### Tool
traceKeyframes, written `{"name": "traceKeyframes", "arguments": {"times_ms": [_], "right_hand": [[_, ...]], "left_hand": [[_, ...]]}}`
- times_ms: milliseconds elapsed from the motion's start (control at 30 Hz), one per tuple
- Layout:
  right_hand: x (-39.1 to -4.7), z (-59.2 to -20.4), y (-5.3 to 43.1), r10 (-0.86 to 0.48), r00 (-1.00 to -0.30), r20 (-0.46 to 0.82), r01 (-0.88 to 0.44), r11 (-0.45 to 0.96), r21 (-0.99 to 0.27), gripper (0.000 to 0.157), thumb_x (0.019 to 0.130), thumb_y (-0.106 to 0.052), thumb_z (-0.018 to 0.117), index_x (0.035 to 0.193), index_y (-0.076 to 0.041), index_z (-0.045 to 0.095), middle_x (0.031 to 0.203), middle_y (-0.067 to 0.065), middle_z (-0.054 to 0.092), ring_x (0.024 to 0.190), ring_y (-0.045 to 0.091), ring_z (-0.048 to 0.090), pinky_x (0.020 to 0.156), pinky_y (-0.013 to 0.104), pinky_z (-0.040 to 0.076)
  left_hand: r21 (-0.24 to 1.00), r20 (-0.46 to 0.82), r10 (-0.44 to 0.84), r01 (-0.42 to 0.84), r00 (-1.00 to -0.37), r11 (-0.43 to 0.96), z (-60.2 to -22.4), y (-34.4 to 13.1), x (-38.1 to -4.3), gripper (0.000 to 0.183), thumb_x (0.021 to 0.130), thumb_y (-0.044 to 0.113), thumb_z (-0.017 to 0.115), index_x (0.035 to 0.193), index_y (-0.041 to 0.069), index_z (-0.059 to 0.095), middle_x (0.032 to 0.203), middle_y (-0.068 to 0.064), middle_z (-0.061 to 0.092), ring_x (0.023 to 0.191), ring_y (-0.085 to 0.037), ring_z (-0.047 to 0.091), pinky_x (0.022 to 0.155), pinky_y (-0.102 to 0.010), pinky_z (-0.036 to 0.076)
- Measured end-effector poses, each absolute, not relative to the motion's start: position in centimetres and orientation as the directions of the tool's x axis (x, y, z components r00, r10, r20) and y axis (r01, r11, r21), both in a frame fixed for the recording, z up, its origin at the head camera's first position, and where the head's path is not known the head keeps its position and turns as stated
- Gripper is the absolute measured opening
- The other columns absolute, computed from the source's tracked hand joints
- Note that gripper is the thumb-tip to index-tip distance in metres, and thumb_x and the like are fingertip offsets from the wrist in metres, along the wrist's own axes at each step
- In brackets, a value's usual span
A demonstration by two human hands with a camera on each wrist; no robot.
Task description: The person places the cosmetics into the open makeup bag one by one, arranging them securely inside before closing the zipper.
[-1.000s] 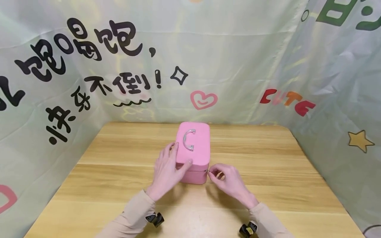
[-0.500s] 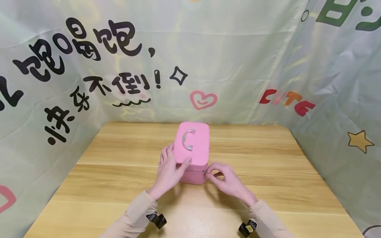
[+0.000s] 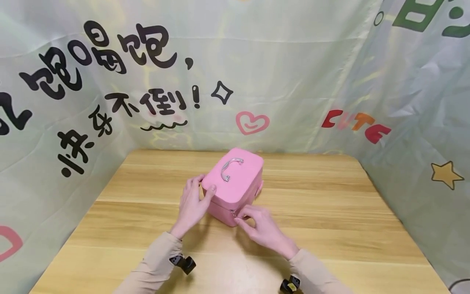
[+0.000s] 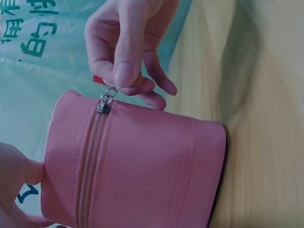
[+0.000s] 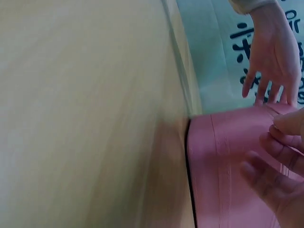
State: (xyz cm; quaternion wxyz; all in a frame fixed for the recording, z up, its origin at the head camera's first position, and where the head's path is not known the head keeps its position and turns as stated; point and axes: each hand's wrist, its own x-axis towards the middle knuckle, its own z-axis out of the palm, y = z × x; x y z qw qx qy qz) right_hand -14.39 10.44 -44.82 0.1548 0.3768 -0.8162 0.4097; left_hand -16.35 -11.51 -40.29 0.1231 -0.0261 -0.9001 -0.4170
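Observation:
A pink zippered case (image 3: 235, 185) with a silver carry handle (image 3: 229, 168) on its lid stands on the wooden table, turned at an angle. My left hand (image 3: 192, 203) rests against its left side, fingers straight and thumb on the lid's edge. At the near corner, my right hand (image 3: 261, 227) pinches the metal zipper pull (image 4: 110, 91) between thumb and forefinger. In the left wrist view the zipper slider (image 4: 103, 108) sits at the case's edge, and the closed zipper teeth (image 4: 88, 171) run back from it across that face.
The wooden table (image 3: 330, 212) extends around the case on all sides. Printed cloth curtains (image 3: 293, 81) hang behind it and at both sides. Small black cameras (image 3: 182, 263) sit on the wrists.
The case has turned clockwise, its near end swinging left. Both hands have shifted left with it, the right still pinching the zipper pull, which now sits farther left.

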Motion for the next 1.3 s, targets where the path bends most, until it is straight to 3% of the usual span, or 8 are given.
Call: {"name": "traceKeyframes", "arguments": {"times_ms": [100,267,500,633,867,1033,1300], "right_hand": [[-14.3,-44.9,9.6,-0.495,-0.668,0.555,-0.739,0.361,-0.569,0.004,0.089,-0.004,0.071,0.087,-0.007,0.069,0.087,0.004,0.072,0.082,0.013,0.07,0.076,0.028,0.061],[-14.1,-45.0,8.8,-0.493,-0.681,0.542,-0.728,0.37,-0.577,0.005,0.091,-0.006,0.069,0.086,-0.007,0.068,0.087,0.005,0.071,0.08,0.011,0.067,0.074,0.027,0.06],[-13.9,-45.4,8.8,-0.472,-0.666,0.578,-0.744,0.362,-0.561,0.005,0.09,-0.004,0.07,0.086,-0.008,0.069,0.085,0.005,0.072,0.078,0.011,0.068,0.072,0.025,0.06],[-13.8,-45.5,9.0,-0.462,-0.655,0.598,-0.755,0.368,-0.543,0.006,0.09,-0.004,0.07,0.085,-0.007,0.069,0.083,0.005,0.071,0.077,0.01,0.068,0.071,0.028,0.06],[-13.9,-45.0,9.4,-0.446,-0.652,0.613,-0.758,0.399,-0.516,0.01,0.086,0.002,0.069,0.082,-0.006,0.066,0.081,0.001,0.068,0.072,0.007,0.061,0.062,0.026,0.057],[-14.0,-44.7,9.5,-0.446,-0.666,0.598,-0.746,0.432,-0.508,0.011,0.087,0.002,0.068,0.081,-0.006,0.064,0.08,0.0,0.066,0.07,0.004,0.057,0.059,0.023,0.054],[-14.4,-44.6,10.6,-0.439,-0.665,0.604,-0.744,0.454,-0.49,0.009,0.087,0.004,0.068,0.087,-0.004,0.065,0.085,0.002,0.067,0.076,0.009,0.061,0.066,0.026,0.057]], "left_hand": [[0.711,0.242,-0.083,0.119,-0.967,0.693,-40.4,-11.4,-16.2,0.065,0.099,0.043,0.059,0.147,0.001,0.043,0.136,-0.022,0.052,0.126,-0.038,0.05,0.105,-0.058,0.038],[0.634,0.206,-0.078,0.072,-0.975,0.77,-40.3,-10.5,-15.7,0.094,0.092,0.063,0.059,0.153,-0.003,0.032,0.139,-0.028,0.049,0.13,-0.045,0.048,0.108,-0.064,0.037],[0.703,0.165,-0.14,0.017,-0.976,0.711,-40.6,-9.7,-15.5,0.116,0.08,0.068,0.07,0.157,-0.002,0.019,0.147,-0.028,0.038,0.137,-0.045,0.039,0.117,-0.064,0.027],[0.734,0.162,-0.142,0.023,-0.977,0.679,-40.7,-9.8,-15.5,0.114,0.08,0.063,0.073,0.156,-0.004,0.022,0.149,-0.028,0.038,0.139,-0.045,0.039,0.117,-0.064,0.026],[0.727,0.201,-0.102,0.079,-0.974,0.682,-40.4,-10.4,-16.0,0.098,0.081,0.055,0.076,0.15,-0.003,0.037,0.136,-0.026,0.053,0.124,-0.04,0.053,0.108,-0.061,0.038],[0.74,0.195,-0.079,0.094,-0.978,0.666,-40.0,-10.6,-16.2,0.098,0.081,0.052,0.077,0.151,-0.002,0.036,0.144,-0.026,0.051,0.131,-0.041,0.051,0.111,-0.062,0.035],[0.744,0.165,-0.048,0.093,-0.985,0.662,-39.9,-11.0,-16.6,0.097,0.082,0.049,0.077,0.151,-0.005,0.035,0.15,-0.028,0.047,0.139,-0.042,0.046,0.116,-0.063,0.03]]}}
